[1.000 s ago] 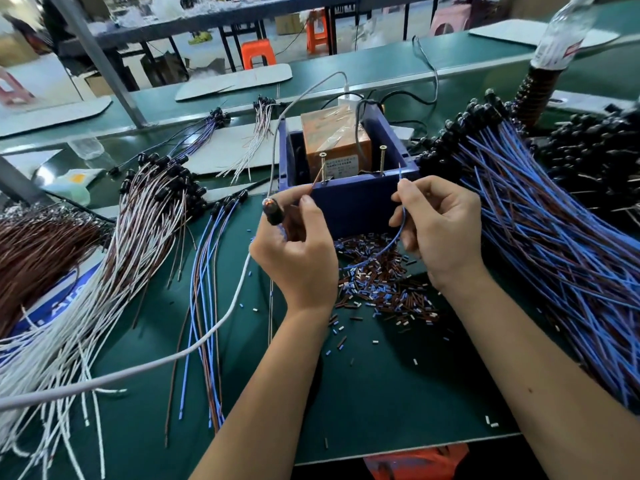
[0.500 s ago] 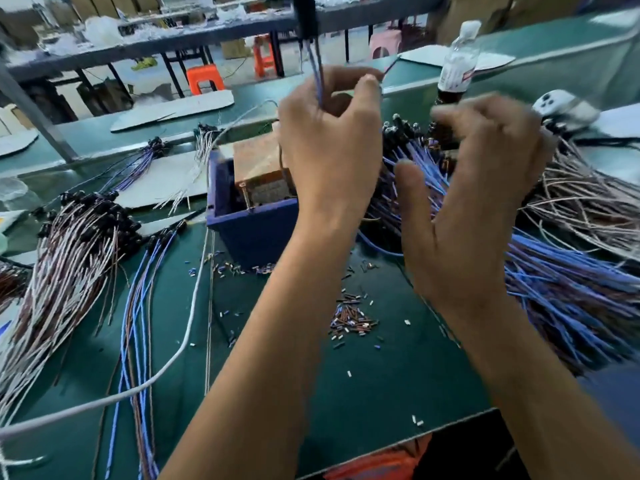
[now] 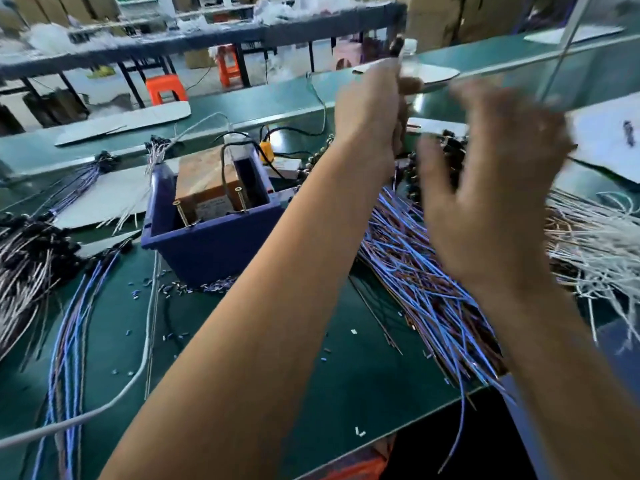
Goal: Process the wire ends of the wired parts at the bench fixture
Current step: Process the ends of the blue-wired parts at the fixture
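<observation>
Left hand (image 3: 369, 112) raised, gripped wired part (image 3: 398, 46), right hand (image 3: 485, 202) blurred, grip unclear, blue fixture box (image 3: 211, 244) mid-table, wire pile (image 3: 426, 271) overhung front-right edge.

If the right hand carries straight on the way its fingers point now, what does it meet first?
The right hand is blurred, fingers spread and pointing up and slightly left, toward the left hand. Most likely it would first meet the wired part pinched there, though depth between the hands is unclear.

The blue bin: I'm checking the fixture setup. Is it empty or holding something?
Holding something: the blue bin contains a brown box, with two screws standing at its front rim.
</observation>
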Demonstrator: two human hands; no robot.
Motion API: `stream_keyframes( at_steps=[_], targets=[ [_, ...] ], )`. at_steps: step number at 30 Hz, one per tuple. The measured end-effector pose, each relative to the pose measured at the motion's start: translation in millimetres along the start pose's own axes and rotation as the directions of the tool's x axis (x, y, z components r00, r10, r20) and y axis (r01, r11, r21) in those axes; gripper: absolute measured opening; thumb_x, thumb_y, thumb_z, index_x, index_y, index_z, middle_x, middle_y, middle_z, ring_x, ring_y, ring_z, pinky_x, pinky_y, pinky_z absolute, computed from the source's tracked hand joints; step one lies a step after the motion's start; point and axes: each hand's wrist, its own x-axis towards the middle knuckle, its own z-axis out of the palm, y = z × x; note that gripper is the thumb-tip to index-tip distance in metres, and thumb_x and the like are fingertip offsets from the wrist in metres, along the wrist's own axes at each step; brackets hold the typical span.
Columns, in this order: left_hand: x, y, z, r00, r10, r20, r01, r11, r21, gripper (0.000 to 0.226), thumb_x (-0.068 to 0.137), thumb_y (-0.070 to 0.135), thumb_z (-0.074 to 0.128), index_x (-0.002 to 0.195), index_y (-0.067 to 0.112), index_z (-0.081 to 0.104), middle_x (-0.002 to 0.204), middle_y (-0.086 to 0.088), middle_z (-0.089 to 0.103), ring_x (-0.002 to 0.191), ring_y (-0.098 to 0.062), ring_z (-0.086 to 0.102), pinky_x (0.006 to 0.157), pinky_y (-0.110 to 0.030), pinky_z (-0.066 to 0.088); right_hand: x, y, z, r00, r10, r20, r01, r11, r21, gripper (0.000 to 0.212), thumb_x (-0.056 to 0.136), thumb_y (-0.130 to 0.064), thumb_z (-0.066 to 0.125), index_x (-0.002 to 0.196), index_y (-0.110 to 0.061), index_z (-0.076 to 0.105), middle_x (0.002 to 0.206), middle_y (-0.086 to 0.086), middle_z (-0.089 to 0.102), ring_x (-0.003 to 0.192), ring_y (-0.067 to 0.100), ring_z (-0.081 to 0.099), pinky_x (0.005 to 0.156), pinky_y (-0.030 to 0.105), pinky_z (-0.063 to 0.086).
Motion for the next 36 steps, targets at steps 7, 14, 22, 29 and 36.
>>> stream_keyframes(
  at_steps=[7,14,22,29,36],
  targets=[
    [15,23,15,0.982,0.055,0.182,0.085,0.730,-0.678,0.041,0.108,0.012,0.029,0.071,0.010,0.047,0.044,0.004,0.031,0.033,-0.008,0.025,0.036,-0.016,0.021,1,26,-19,0.965,0.122,0.233,-0.198,0.919,0.340,0.025,0.104,-0.034,0.060,0.096,-0.018,0.077,0.067,-0.017,0.064,0.062,0.002,0.060,0.066,0.032,0.048],
    [43,-6,-14,0.950,0.307,-0.060,-0.194,0.731,0.655,0.034,0.106,0.028,0.054,0.089,0.007,0.075,0.086,-0.005,0.072,0.075,-0.021,0.069,0.067,-0.030,0.059,5,67,-24,0.940,0.241,0.241,-0.261,0.964,0.054,0.018,0.095,-0.040,0.067,0.098,-0.022,0.067,0.076,-0.002,0.071,0.070,0.021,0.066,0.065,0.031,0.045],
    [38,-79,-57,0.884,0.445,0.147,-0.197,0.069,0.978,0.062,0.100,0.060,0.053,0.062,0.011,0.052,0.058,-0.002,0.053,0.058,-0.023,0.057,0.054,-0.034,0.042,-31,71,12,0.772,0.340,0.537,-0.278,0.941,-0.195,0.014,0.089,-0.028,0.080,0.079,-0.023,0.071,0.077,-0.002,0.067,0.073,0.019,0.061,0.068,0.029,0.043],
    [-34,-93,-111,0.726,0.589,0.354,-0.564,0.217,0.796,0.052,0.100,0.027,0.055,0.053,0.021,0.034,0.048,0.003,0.035,0.045,-0.024,0.038,0.047,-0.040,0.029,-18,-10,20,0.895,0.219,0.388,-0.272,0.958,0.088,0.016,0.088,-0.033,0.077,0.077,-0.023,0.070,0.065,-0.013,0.065,0.060,0.008,0.061,0.063,0.028,0.050],
    [-86,-81,-244,0.826,0.477,0.300,-0.463,0.271,0.844,0.017,0.070,0.008,0.063,0.055,0.002,0.058,0.048,-0.003,0.044,0.045,-0.029,0.046,0.045,-0.036,0.032,-53,-134,93,0.828,0.053,0.559,-0.283,0.899,0.335,0.012,0.091,-0.032,0.072,0.083,-0.024,0.070,0.078,-0.002,0.073,0.077,0.022,0.069,0.074,0.037,0.058]
  ],
)
